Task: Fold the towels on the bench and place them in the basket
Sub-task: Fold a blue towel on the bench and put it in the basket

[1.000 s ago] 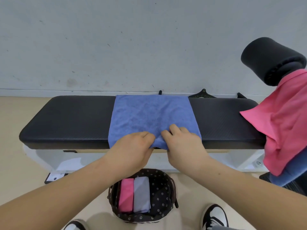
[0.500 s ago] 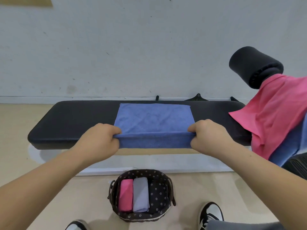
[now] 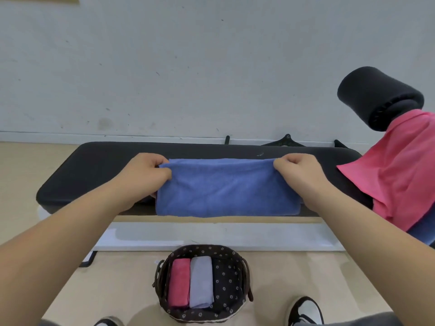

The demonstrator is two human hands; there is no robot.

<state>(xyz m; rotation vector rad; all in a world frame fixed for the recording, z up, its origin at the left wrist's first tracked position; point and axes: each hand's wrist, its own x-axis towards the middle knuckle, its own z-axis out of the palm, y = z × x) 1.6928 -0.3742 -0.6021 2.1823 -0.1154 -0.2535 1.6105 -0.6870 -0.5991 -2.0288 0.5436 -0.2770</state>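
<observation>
A blue towel (image 3: 226, 189) lies folded in half across the black padded bench (image 3: 98, 165), its fold at the near edge. My left hand (image 3: 148, 170) pinches the towel's far left corner. My right hand (image 3: 299, 170) pinches the far right corner. On the floor in front of me stands a dark patterned basket (image 3: 228, 278). It holds a folded pink towel (image 3: 180, 282) and a folded grey towel (image 3: 201, 282) side by side.
A loose pink towel (image 3: 400, 175) hangs at the right end of the bench, below a black foam roller (image 3: 376, 95). A blue cloth (image 3: 423, 231) shows under it. A white wall stands close behind the bench. My shoes (image 3: 304, 310) are beside the basket.
Both hands took the towel's near edge at its two corners and carried it away from me to the far edge, folding the towel in half.
</observation>
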